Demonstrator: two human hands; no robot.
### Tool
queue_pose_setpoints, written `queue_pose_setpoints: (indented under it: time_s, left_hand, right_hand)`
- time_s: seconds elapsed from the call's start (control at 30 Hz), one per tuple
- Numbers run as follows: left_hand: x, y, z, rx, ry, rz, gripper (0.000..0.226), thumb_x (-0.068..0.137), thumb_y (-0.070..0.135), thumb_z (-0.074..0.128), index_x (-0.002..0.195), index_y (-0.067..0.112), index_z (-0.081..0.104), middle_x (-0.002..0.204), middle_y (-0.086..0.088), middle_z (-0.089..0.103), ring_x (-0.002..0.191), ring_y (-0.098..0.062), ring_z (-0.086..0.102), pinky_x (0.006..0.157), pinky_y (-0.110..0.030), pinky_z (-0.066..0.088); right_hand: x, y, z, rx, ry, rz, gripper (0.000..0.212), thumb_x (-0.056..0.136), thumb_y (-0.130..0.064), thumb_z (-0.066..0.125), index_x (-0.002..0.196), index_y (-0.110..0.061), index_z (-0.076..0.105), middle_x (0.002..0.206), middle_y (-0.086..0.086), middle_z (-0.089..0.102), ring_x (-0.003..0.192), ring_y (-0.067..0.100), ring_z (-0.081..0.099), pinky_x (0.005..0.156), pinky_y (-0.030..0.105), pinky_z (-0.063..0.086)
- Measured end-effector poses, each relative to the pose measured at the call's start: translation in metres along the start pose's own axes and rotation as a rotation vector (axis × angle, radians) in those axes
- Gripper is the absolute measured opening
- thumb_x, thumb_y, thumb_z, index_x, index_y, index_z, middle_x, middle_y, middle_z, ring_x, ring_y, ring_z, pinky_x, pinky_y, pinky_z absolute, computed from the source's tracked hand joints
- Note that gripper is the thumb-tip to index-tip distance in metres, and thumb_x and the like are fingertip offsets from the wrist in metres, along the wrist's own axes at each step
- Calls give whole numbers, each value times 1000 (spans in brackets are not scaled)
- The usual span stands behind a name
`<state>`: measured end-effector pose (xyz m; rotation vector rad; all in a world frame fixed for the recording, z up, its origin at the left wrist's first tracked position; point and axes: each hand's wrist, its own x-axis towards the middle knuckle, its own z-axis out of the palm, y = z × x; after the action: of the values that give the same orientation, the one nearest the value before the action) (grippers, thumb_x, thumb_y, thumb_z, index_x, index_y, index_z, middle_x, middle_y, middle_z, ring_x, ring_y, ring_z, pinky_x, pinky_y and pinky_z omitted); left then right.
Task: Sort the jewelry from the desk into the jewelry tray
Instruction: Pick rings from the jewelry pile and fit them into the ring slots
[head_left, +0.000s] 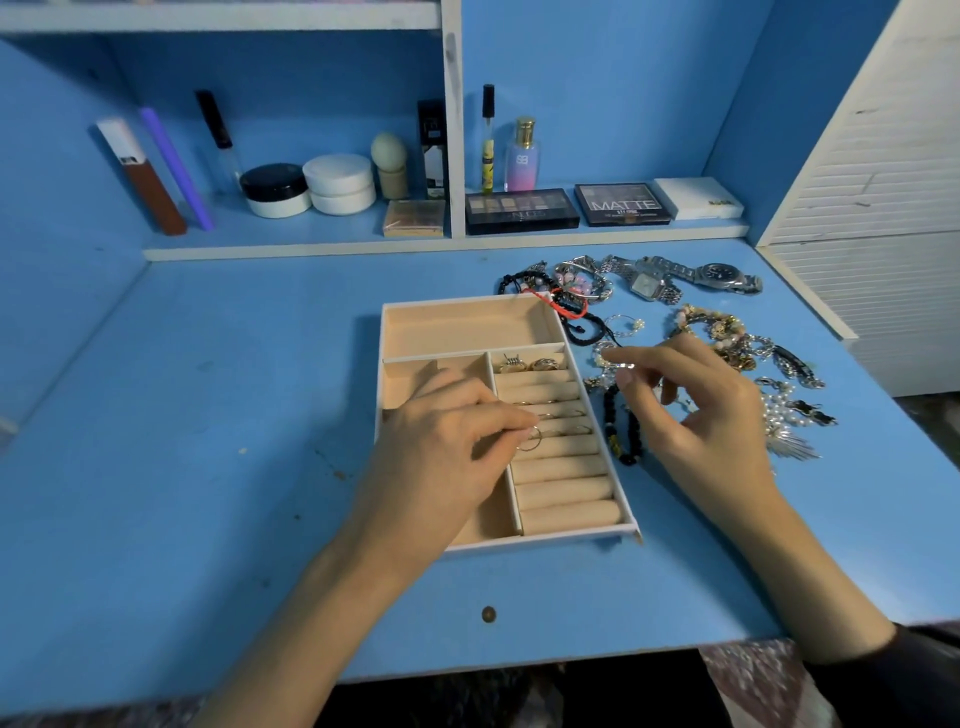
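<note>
Left hand (447, 441) pinches a thin gold hoop ring (531, 439) over the padded ring rolls of the cream jewelry tray (628, 525). Right hand (696, 410) pinches a small silver ring (626, 365) just right of the tray, above tangled beads and chains (727, 338) on the blue desk (208, 467).

A cream jewelry tray (470, 325) sits open on the blue surface (208, 415), rings (530, 364) tucked among its padded rolls. Just right of it lies a tangled heap of bracelets (727, 338), watches (675, 278) and a black bead bracelet (621, 426).
</note>
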<state>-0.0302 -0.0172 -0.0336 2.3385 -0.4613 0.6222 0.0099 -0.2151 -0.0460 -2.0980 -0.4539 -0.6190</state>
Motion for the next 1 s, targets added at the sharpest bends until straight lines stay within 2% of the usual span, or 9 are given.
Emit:
queue_pose_setpoints:
  time_s: [0.1, 0.2, 0.27, 0.43, 0.53, 0.67, 0.77, 0.9, 1.0]
  left_hand:
    - [-2, 2, 0, 48, -45, 37, 12, 76, 23, 67, 83, 19, 76, 66, 11, 55, 73, -3, 43, 63, -18, 43]
    - [-5, 2, 0, 98, -93, 70, 13, 78, 24, 65, 83, 18, 76, 65, 9, 54, 71, -6, 45, 56, -29, 48]
    - [-5, 3, -2, 112, -122, 92, 13, 78, 23, 64, 82, 18, 76, 65, 9, 55, 71, -8, 46, 53, -30, 49]
    - [-2, 3, -7, 143, -221, 118, 18, 77, 21, 62, 88, 25, 75, 71, 13, 61, 75, -10, 49, 58, -31, 51]
    - [0, 5, -9, 114, -250, 76, 17, 78, 23, 63, 89, 25, 75, 70, 14, 63, 75, -6, 44, 56, -34, 52]
    - [4, 9, -9, 100, -244, -13, 8, 74, 17, 74, 79, 25, 73, 67, 20, 60, 73, 0, 37, 55, -37, 52]
    - [6, 15, -11, 161, -268, 9, 10, 73, 16, 76, 76, 25, 74, 68, 16, 63, 73, -3, 38, 53, -36, 52]
    - [8, 23, -13, 221, -326, -47, 13, 86, 25, 62, 92, 28, 73, 85, 16, 65, 82, 0, 31, 67, -28, 48]
    - [10, 25, -14, 256, -371, -60, 18, 90, 28, 55, 99, 31, 71, 92, 18, 65, 84, 1, 28, 69, -20, 39]
  right_hand:
    - [0, 2, 0, -2, -5, -6, 17, 84, -12, 58, 95, -14, 72, 71, 2, 55, 70, 2, 47, 63, 16, 37]
    - [-1, 3, -1, -24, -31, -35, 16, 85, -13, 59, 94, -13, 72, 72, 2, 56, 71, 5, 48, 63, 17, 37]
    - [-2, 4, 0, -39, -38, -55, 16, 85, -13, 59, 93, -12, 72, 73, 2, 56, 71, 7, 49, 65, 17, 37]
    - [-3, 4, 0, -34, -31, -67, 16, 85, -12, 59, 94, -11, 72, 75, 1, 57, 73, 4, 48, 67, 14, 35]
    - [-3, 4, 0, -30, -28, -66, 16, 85, -12, 59, 94, -12, 72, 75, 1, 57, 73, 4, 48, 67, 15, 36]
    - [-3, 5, 0, -31, -18, -70, 17, 85, -11, 58, 94, -12, 72, 74, -3, 55, 73, 1, 47, 68, 16, 36]
    - [-4, 5, -1, -40, -16, -64, 16, 85, -11, 58, 94, -12, 72, 74, -1, 56, 73, -1, 47, 67, 13, 34]
    - [-4, 5, -1, -47, -16, -63, 16, 85, -11, 58, 93, -11, 72, 74, 0, 57, 73, -2, 46, 67, 11, 34]
    - [-4, 5, -2, -48, -12, -65, 16, 85, -10, 58, 93, -11, 72, 74, -1, 57, 73, -1, 47, 67, 11, 34]
